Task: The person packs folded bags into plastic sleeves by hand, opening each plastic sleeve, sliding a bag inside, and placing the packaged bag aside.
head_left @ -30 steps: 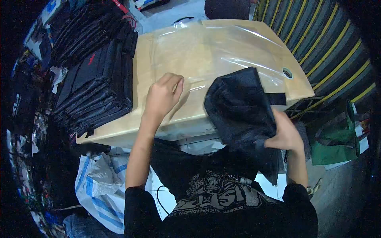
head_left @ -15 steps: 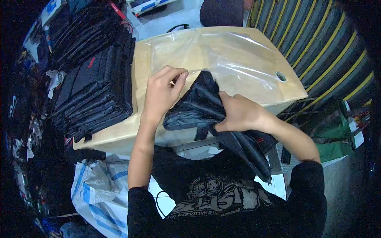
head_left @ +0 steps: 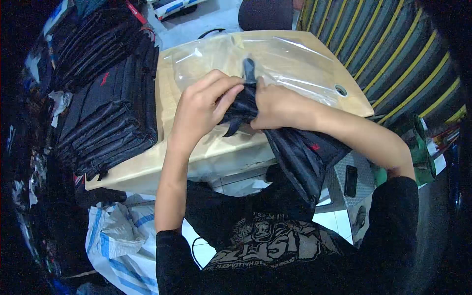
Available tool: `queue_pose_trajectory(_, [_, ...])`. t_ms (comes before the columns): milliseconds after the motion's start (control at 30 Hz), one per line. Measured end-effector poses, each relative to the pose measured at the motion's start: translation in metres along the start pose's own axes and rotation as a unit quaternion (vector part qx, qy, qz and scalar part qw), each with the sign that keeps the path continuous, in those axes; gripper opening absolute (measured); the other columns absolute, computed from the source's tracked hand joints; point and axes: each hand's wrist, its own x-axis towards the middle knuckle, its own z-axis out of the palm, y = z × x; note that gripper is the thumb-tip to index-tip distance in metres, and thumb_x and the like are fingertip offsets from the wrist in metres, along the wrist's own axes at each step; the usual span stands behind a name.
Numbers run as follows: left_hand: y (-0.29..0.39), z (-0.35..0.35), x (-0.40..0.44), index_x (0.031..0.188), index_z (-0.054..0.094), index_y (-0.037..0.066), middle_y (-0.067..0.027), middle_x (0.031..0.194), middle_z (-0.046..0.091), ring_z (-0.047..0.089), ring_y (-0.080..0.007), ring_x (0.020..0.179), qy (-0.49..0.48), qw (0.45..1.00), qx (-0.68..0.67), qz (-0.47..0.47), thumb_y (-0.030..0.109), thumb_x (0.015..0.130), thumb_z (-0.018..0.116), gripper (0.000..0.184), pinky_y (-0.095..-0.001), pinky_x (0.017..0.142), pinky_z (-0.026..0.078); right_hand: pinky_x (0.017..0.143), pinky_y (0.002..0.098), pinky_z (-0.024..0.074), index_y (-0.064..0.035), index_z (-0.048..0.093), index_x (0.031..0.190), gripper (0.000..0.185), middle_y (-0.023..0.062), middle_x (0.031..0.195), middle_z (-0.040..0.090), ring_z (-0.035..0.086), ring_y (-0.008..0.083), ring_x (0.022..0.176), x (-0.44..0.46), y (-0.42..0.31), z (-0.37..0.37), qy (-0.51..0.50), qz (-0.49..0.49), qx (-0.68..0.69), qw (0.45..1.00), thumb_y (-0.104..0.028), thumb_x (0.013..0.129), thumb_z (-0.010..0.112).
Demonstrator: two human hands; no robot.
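A black fabric bag (head_left: 297,160) with a small red mark hangs over the table's near edge, bunched at its upper end. My right hand (head_left: 285,105) is closed around that bunched end. A dark strap end (head_left: 250,70) sticks out beyond the fingers, over the clear plastic bag (head_left: 206,59) that lies flat on the table. With thumb and fingers pinched together, my left hand (head_left: 201,105) grips the plastic bag's near edge beside the black bag. The fingertips partly hide this edge. Whether the strap end is inside the plastic cannot be made out.
The wooden table (head_left: 196,157) has a round hole at its right. A tall stack of folded black bags (head_left: 108,108) stands on its left. A white-and-blue sack (head_left: 123,246) lies on the floor, and a phone (head_left: 350,180) rests on a grey surface at right.
My right hand has moved forward and left with the black bag's upper end, bringing it close to my left fingers. The strap end now shows over the plastic. The view has shifted slightly.
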Motion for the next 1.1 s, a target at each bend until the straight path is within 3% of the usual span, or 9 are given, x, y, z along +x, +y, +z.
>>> queue_pose_trajectory(133, [-0.003, 0.007, -0.004, 0.093, 0.066, 0.000, -0.0100, 0.076, 0.061, 0.058, -0.0201, 0.064, 0.004, 1.000, 0.019, 0.019, 0.002, 0.080, 0.065, 0.013, -0.0284, 0.056, 0.044, 0.075, 0.0386, 0.0523, 0.0154, 0.061, 0.092, 0.056, 0.0346, 0.092, 0.059, 0.064, 0.0409, 0.084, 0.016, 0.010, 0.003, 0.031, -0.008, 0.004, 0.999, -0.032, 0.064, 0.068])
queue_pose_trajectory(267, [-0.001, 0.008, -0.009, 0.092, 0.065, 0.002, -0.0100, 0.080, 0.060, 0.061, -0.0252, 0.067, -0.003, 0.997, 0.067, -0.022, 0.005, 0.081, 0.064, 0.011, -0.0328, 0.058, 0.048, 0.080, 0.0387, 0.0505, 0.0109, 0.064, 0.087, 0.080, 0.0307, 0.090, 0.063, 0.064, 0.0386, 0.085, 0.032, 0.014, 0.002, 0.010, -0.017, 0.051, 0.999, -0.066, 0.064, 0.066])
queue_pose_trajectory(300, [-0.003, 0.009, -0.012, 0.091, 0.065, 0.004, -0.0095, 0.080, 0.060, 0.061, -0.0277, 0.066, 0.000, 0.996, 0.089, -0.025, 0.008, 0.082, 0.064, 0.010, -0.0352, 0.058, 0.048, 0.078, 0.0398, 0.0503, 0.0102, 0.065, 0.083, 0.094, 0.0289, 0.084, 0.064, 0.064, 0.0381, 0.084, 0.036, 0.021, 0.001, -0.015, 0.008, 0.044, 0.999, -0.081, 0.062, 0.055])
queue_pose_trajectory(333, [-0.004, 0.010, -0.013, 0.090, 0.065, 0.006, -0.0090, 0.080, 0.059, 0.061, -0.0302, 0.066, 0.004, 0.994, 0.110, -0.027, 0.010, 0.082, 0.064, 0.009, -0.0377, 0.058, 0.049, 0.074, 0.0413, 0.0506, 0.0086, 0.065, 0.078, 0.093, 0.0284, 0.080, 0.064, 0.064, 0.0385, 0.080, 0.039, 0.030, 0.006, 0.031, -0.049, 0.072, 0.996, -0.082, 0.067, 0.049])
queue_pose_trajectory(533, [-0.009, 0.017, -0.022, 0.088, 0.060, 0.007, -0.0093, 0.076, 0.055, 0.061, -0.0304, 0.066, -0.044, 0.980, 0.192, -0.022, 0.016, 0.084, 0.062, 0.010, -0.0396, 0.056, 0.050, 0.081, 0.0427, 0.0485, 0.0051, 0.065, 0.088, 0.071, 0.0295, 0.089, 0.063, 0.062, 0.0410, 0.090, 0.049, 0.067, 0.034, 0.156, -0.107, 0.224, 0.956, -0.064, 0.079, 0.054])
queue_pose_trajectory(667, [-0.009, 0.026, -0.029, 0.089, 0.060, 0.007, -0.0089, 0.075, 0.055, 0.061, -0.0276, 0.066, -0.078, 0.972, 0.221, -0.006, 0.017, 0.082, 0.063, 0.012, -0.0395, 0.055, 0.049, 0.083, 0.0420, 0.0477, 0.0119, 0.059, 0.099, 0.063, 0.0333, 0.093, 0.061, 0.062, 0.0419, 0.092, 0.031, 0.052, 0.014, 0.056, 0.135, 0.177, 0.973, -0.049, 0.084, 0.058])
queue_pose_trajectory(833, [-0.015, 0.037, -0.043, 0.091, 0.059, 0.008, -0.0091, 0.074, 0.054, 0.062, -0.0270, 0.068, -0.100, 0.952, 0.288, -0.037, 0.016, 0.080, 0.064, 0.015, -0.0385, 0.054, 0.049, 0.075, 0.0344, 0.0551, 0.0058, 0.062, 0.103, 0.037, 0.0183, 0.097, 0.067, 0.067, 0.0235, 0.084, 0.025, 0.073, 0.031, -0.057, 0.176, 0.689, 0.701, -0.019, 0.078, 0.072])
queue_pose_trajectory(967, [-0.019, 0.038, -0.047, 0.088, 0.058, 0.006, -0.0075, 0.071, 0.051, 0.059, -0.0241, 0.064, -0.064, 0.955, 0.291, -0.010, 0.009, 0.074, 0.065, 0.017, -0.0354, 0.052, 0.048, 0.077, 0.0344, 0.0543, 0.0081, 0.061, 0.104, 0.038, 0.0180, 0.100, 0.066, 0.067, 0.0250, 0.085, 0.020, 0.087, 0.051, -0.041, 0.143, 0.767, 0.624, -0.019, 0.079, 0.069])
queue_pose_trajectory(1100, [-0.015, 0.036, -0.053, 0.090, 0.058, 0.005, -0.0059, 0.070, 0.051, 0.057, -0.0215, 0.061, -0.044, 0.969, 0.244, 0.015, 0.003, 0.068, 0.067, 0.023, -0.0347, 0.053, 0.048, 0.079, 0.0295, 0.0517, 0.0094, 0.060, 0.108, 0.049, 0.0179, 0.103, 0.065, 0.065, 0.0230, 0.088, 0.005, 0.082, 0.056, 0.048, 0.202, 0.682, 0.702, -0.031, 0.081, 0.067])
